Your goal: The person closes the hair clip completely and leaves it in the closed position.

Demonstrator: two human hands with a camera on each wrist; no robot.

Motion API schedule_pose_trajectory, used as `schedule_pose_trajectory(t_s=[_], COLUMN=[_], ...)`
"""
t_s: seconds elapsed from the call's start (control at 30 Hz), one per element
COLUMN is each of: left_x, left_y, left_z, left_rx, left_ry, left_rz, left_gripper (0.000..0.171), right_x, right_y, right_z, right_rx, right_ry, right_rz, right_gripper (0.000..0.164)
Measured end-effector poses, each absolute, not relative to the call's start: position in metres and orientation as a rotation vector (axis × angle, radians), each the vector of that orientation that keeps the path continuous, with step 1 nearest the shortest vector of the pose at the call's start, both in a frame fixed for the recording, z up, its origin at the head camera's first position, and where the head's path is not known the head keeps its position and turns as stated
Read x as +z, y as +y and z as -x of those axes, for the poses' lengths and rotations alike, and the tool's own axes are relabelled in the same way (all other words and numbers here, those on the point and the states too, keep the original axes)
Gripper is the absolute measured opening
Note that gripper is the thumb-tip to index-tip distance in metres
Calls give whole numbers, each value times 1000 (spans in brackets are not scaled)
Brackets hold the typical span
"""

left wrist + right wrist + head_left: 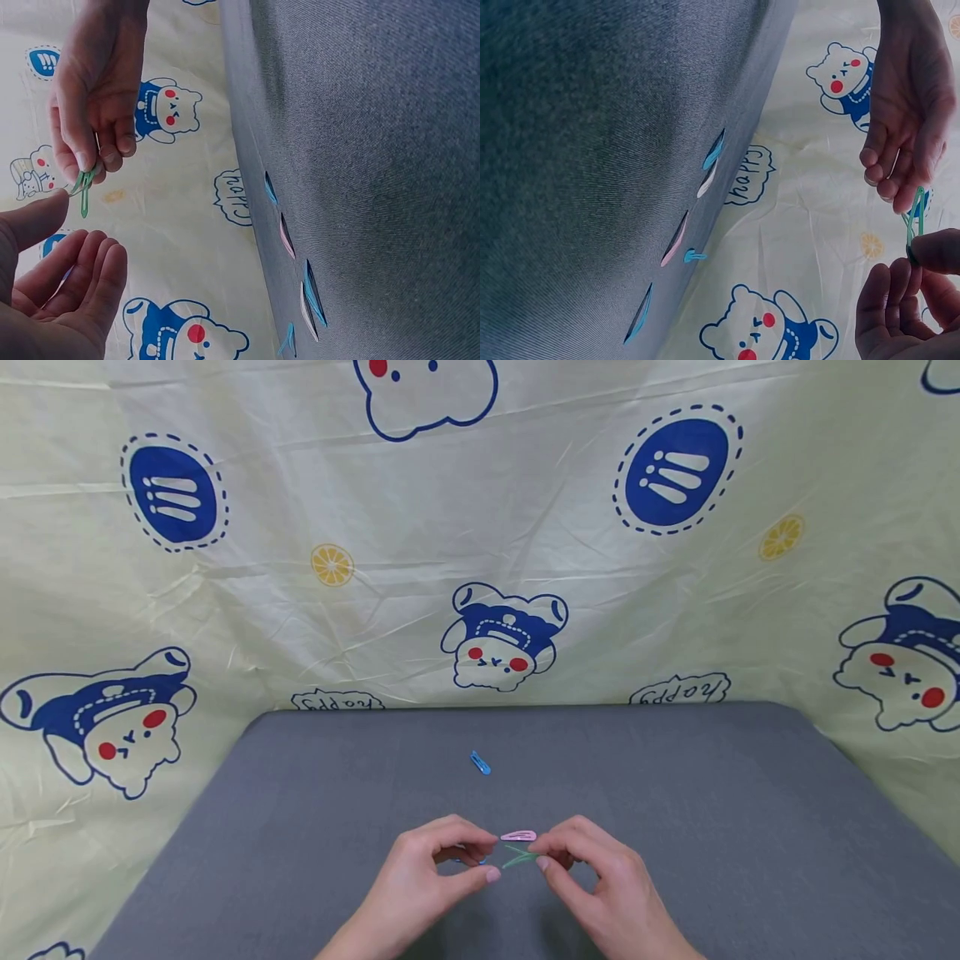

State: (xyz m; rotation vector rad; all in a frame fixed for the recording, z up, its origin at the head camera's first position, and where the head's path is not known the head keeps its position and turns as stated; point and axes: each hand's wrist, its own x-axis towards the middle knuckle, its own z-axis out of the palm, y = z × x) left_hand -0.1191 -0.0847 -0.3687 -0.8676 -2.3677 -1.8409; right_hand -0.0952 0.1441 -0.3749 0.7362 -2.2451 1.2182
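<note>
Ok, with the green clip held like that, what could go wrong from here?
The right hand seems to pinch the green clip only at one end, so it might slip and drop. The clip's two prongs stand apart close to the left hand; they could snap together and nip its fingers. The white clip, plain in the wrist views, is hard to make out from the head camera, so you might overlook it.

One left hand (427, 877), one right hand (611, 881); one green clip (85, 202) in the right fingers, one pink clip (519, 836) just beyond the fingertips, three blue clips (481, 763) (one partly hidden by the left fingers), one white clip (706, 184) apart from the fingers, one grey table (300, 860).
</note>
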Motion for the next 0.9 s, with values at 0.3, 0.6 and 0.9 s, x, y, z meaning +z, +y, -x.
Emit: schedule_pose_trajectory(t_s=[0.3, 0.6, 0.9], left_x=[-370, -372, -377], left_y=[-81, -79, -76], left_z=[118, 116, 117], left_rx=[-1777, -1720, -1669], left_ry=[-2335, -2294, -2206], left_rz=[930, 972, 963], left_gripper=[24, 18, 12], right_x=[-373, -376, -382], right_y=[144, 140, 136], right_z=[93, 92, 92], right_rx=[1227, 1231, 1248], right_ry=[-2273, -2221, -2137], right_rz=[-744, -798, -840], right_gripper=[33, 32, 25])
